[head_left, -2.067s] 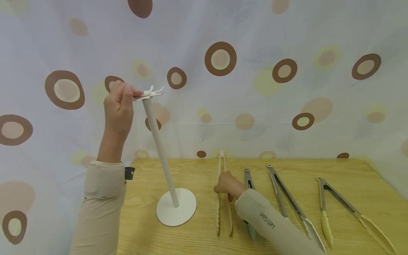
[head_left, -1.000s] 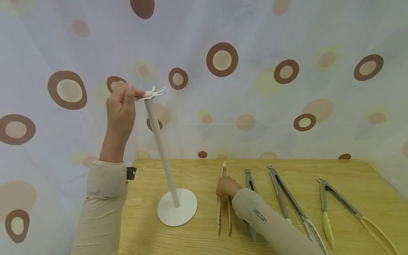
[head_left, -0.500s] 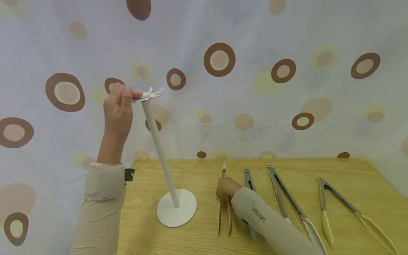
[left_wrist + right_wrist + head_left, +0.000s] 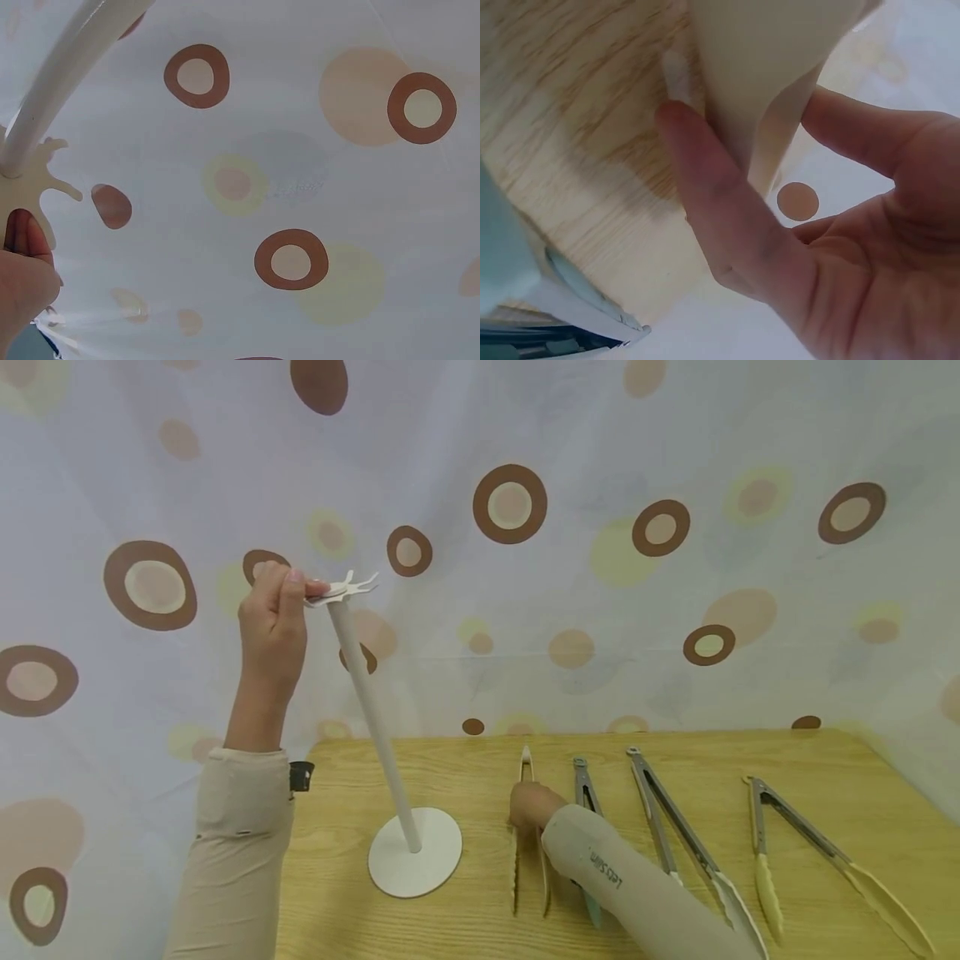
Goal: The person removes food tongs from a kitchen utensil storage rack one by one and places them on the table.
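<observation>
My left hand [image 4: 272, 622] pinches the flat top piece [image 4: 348, 588] of a tall white stand. Branching hooks stick out from that piece. The stand's pole [image 4: 371, 718] leans in view, rising from a round white base [image 4: 415, 860] on the table. In the left wrist view, fingers [image 4: 26, 232] curl around the edge of the hooked top. My right hand [image 4: 534, 804] grips beige tongs [image 4: 527, 755] at mid-length, close over the table, with the arms slightly spread. The right wrist view shows thumb and fingers either side of the beige tongs [image 4: 742, 60].
Right of the right hand lie teal-tipped tongs [image 4: 581, 775], partly hidden by the sleeve, then white-tipped tongs [image 4: 678, 818] and yellow-tipped tongs [image 4: 802, 835]. The wooden table [image 4: 465, 935] ends at a dotted curtain [image 4: 600, 693] behind it.
Since the oldest frame, the beige tongs' hinged end has come lower in the head view and their arms drew closer, then spread slightly. The left hand keeps its hold on the stand.
</observation>
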A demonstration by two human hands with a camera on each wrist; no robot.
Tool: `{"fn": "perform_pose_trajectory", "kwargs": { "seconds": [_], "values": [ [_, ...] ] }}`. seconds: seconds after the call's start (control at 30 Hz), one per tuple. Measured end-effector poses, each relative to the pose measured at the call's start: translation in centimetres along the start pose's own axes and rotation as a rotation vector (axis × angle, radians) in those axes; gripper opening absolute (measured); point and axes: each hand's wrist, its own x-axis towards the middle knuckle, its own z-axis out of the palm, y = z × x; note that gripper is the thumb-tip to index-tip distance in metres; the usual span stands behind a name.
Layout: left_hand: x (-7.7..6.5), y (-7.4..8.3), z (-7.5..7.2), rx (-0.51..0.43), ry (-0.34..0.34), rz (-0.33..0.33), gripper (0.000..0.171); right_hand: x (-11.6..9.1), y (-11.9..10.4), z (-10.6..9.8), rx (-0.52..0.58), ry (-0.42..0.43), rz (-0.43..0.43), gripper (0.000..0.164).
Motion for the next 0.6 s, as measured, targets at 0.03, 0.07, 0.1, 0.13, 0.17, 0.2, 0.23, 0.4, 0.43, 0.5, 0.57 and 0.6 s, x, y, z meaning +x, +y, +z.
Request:
{"fn": "perform_pose_trajectory", "kwargs": {
  "seconds": [0.03, 0.07, 0.1, 0.13, 0.17, 0.2, 0.23, 0.4, 0.43, 0.5, 0.57, 0.6],
  "values": [
    [0.0, -0.1, 0.0, 0.0, 0.005, -0.005, 0.03, -1.0, -0.4, -0.5, 0.007, 0.007, -0.003, 0.024],
    [0.0, -0.2, -0.1, 0.001, 0.005, -0.005, 0.03, -1.8, -0.6, -0.9, 0.013, 0.017, -0.009, 0.024],
    [0.0, -0.2, -0.1, 0.001, 0.006, -0.004, 0.03, -2.4, -0.8, -1.1, 0.02, 0.026, -0.011, 0.025],
    [0.0, -0.3, -0.1, 0.003, 0.006, -0.003, 0.03, -2.5, -0.8, -1.1, 0.034, 0.027, -0.004, 0.026],
    [-0.1, -0.4, -0.1, 0.002, 0.005, -0.002, 0.03, -2.7, -0.9, -1.2, 0.048, 0.027, 0.004, 0.026],
    [-0.1, -0.4, -0.2, 0.002, 0.003, 0.003, 0.03, -2.9, -0.9, -1.2, 0.063, 0.033, 0.012, 0.026],
    [-0.2, -0.5, -0.2, -0.001, 0.002, 0.008, 0.03, -3.0, -0.9, -1.2, 0.077, 0.036, 0.018, 0.026],
    [-0.4, -0.6, -0.2, -0.015, 0.008, 0.006, 0.031, -3.3, -0.7, -1.2, 0.163, 0.079, -0.006, 0.024],
    [-0.4, -0.7, -0.2, -0.016, 0.011, 0.005, 0.031, -3.4, -0.7, -1.3, 0.181, 0.089, -0.024, 0.024],
    [-0.4, -0.7, -0.3, -0.006, 0.014, 0.007, 0.032, -3.7, -0.7, -1.6, 0.225, 0.112, -0.061, 0.024],
    [-0.4, -0.7, -0.3, 0.011, 0.016, -0.002, 0.033, -4.1, -0.8, -2.0, 0.273, 0.127, -0.09, 0.024],
    [-0.4, -0.7, -0.3, 0.02, 0.02, -0.011, 0.034, -4.3, -0.9, -2.2, 0.287, 0.131, -0.104, 0.025]
  ]
}}
